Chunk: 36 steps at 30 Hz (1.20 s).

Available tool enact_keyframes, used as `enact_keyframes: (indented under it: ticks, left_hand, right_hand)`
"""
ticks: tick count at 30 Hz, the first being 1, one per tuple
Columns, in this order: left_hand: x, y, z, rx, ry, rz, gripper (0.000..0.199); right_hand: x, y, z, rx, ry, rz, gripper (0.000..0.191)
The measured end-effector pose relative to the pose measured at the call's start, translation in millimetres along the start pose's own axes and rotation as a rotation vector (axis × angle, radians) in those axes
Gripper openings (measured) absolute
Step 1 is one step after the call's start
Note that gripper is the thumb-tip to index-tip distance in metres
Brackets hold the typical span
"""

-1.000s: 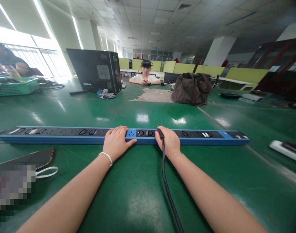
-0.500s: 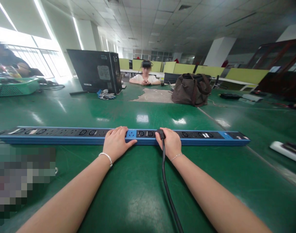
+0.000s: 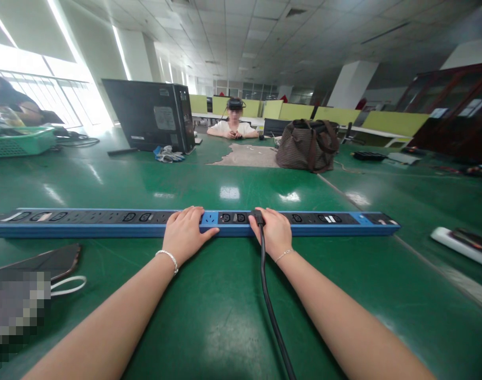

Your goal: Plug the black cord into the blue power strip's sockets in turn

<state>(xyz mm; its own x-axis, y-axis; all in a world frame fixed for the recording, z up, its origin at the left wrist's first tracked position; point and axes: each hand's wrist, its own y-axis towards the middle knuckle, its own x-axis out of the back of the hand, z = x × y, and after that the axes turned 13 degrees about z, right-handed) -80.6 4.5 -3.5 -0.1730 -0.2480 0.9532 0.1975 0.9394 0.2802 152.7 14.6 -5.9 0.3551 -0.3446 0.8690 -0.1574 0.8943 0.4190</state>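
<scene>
A long blue and black power strip (image 3: 336, 230) lies across the green table in front of me. My left hand (image 3: 186, 229) grips it left of centre, fingers over the top and thumb along the near edge, beside a blue socket. My right hand (image 3: 276, 232) is closed around a black plug (image 3: 257, 217) at the strip's sockets. From the plug a thick black cable (image 3: 267, 295) runs down toward me. Whether the plug is fully seated cannot be told, as my fingers cover part of it.
A black computer case (image 3: 154, 116) stands at the back left, with gloves (image 3: 169, 154) before it. A brown bag (image 3: 306, 145) sits at the back right. A green basket (image 3: 23, 143) is far left, a phone (image 3: 63, 261) near left. A person (image 3: 233, 126) sits opposite.
The view has shifted slightly, so the strip and surroundings appear a little further left. Both hands keep their places on the strip and plug.
</scene>
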Motion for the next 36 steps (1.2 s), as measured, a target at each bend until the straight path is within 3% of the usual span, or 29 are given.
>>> enact_keyframes:
  ticks: [31, 36]
  left_hand:
    - [1.8, 0.8, -0.1, 0.008, -0.002, 0.024, 0.051]
    - [0.9, 0.9, 0.4, 0.002, 0.002, 0.017, 0.052]
  right_hand:
    - [-9.0, -0.4, -2.3, -0.013, 0.068, -0.051, 0.028]
    - [-1.7, 4.1, -0.4, -0.082, 0.320, -0.116, 0.038]
